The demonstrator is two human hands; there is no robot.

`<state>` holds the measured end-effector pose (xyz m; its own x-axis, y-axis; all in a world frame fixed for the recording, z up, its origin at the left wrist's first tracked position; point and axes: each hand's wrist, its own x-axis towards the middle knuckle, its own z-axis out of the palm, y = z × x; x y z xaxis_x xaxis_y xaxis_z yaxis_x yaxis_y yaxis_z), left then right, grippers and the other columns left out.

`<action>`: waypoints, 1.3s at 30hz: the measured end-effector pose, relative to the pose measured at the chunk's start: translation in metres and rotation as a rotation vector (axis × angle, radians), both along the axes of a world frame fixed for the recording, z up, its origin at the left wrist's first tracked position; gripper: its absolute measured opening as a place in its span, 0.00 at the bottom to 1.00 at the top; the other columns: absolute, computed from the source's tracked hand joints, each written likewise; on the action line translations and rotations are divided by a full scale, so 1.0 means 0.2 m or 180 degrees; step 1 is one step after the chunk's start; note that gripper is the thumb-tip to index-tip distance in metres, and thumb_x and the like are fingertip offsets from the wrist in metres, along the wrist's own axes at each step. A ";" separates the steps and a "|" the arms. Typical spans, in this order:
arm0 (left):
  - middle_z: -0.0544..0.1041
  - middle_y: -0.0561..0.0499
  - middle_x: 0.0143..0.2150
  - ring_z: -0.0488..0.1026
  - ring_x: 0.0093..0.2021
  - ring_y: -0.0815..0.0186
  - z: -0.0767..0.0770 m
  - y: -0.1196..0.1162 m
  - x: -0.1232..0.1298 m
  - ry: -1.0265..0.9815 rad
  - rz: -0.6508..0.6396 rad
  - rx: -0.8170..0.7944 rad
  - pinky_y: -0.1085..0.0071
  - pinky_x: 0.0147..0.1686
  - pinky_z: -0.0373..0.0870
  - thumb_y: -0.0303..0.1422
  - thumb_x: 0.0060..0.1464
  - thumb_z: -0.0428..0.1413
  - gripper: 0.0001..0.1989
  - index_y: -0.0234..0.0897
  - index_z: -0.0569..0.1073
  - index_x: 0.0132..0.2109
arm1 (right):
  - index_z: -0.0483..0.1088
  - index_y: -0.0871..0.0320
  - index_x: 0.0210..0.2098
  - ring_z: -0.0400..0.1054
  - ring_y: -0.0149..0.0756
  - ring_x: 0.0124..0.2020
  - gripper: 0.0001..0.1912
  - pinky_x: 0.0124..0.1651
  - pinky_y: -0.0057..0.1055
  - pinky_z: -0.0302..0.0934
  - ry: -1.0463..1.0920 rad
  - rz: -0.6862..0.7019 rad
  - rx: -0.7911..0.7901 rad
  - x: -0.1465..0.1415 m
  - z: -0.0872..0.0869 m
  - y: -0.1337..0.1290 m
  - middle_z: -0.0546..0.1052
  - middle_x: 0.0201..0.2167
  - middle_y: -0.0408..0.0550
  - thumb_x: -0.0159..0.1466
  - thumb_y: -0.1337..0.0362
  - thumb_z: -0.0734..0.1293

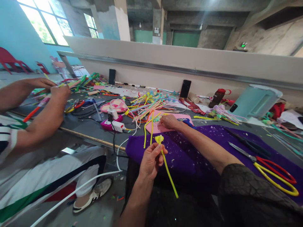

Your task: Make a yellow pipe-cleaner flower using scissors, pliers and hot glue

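My left hand (152,159) pinches a yellow pipe-cleaner flower (159,139) just under its head, and its long fuzzy stem slants down to the right. Farther off, my right hand (169,122) rests at a pink sheet (149,127), beside a small pile of pale green bits (156,118). Its fingers are bent and bunched downward; what they grip, if anything, is hidden. Loose yellow pipe cleaners (145,135) hang over the sheet's near edge. Blue-handled scissors (186,121) lie just right of that hand.
A purple cloth (201,148) bears large red-and-yellow-handled scissors (272,171). Many coloured pipe cleaners (158,104) lie behind the sheet. A power strip (112,123) with cables stands left. Farther right are a brown bottle (217,98) and a light-blue container (257,101). A co-worker's hands (59,90) work at left.
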<state>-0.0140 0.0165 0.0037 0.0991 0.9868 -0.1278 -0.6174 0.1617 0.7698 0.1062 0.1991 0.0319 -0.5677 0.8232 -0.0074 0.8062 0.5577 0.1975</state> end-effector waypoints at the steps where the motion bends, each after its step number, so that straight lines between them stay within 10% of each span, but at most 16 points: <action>1: 0.73 0.54 0.21 0.58 0.12 0.80 0.00 0.00 0.00 -0.0011 0.0002 -0.0005 0.83 0.10 0.52 0.35 0.40 0.62 0.13 0.33 0.66 0.27 | 0.64 0.62 0.48 0.67 0.37 0.43 0.15 0.43 0.40 0.64 0.0049 -0.0007 -0.0012 0.00 0.01 0.00 0.69 0.46 0.51 0.64 0.61 0.62; 12: 0.73 0.54 0.21 0.58 0.12 0.81 -0.01 0.00 0.00 -0.0076 -0.0036 -0.0030 0.84 0.10 0.53 0.35 0.41 0.62 0.12 0.33 0.67 0.28 | 0.71 0.60 0.41 0.68 0.33 0.37 0.13 0.36 0.25 0.56 0.0814 -0.0042 0.0279 0.15 0.21 0.10 0.76 0.37 0.47 0.63 0.64 0.57; 39: 0.73 0.54 0.22 0.58 0.12 0.81 -0.03 0.00 -0.01 -0.0101 -0.0092 0.0065 0.84 0.09 0.53 0.35 0.43 0.61 0.12 0.33 0.66 0.30 | 0.64 0.61 0.49 0.67 0.38 0.43 0.15 0.44 0.40 0.64 0.0123 -0.0407 0.0074 0.05 0.00 0.11 0.68 0.47 0.52 0.64 0.62 0.61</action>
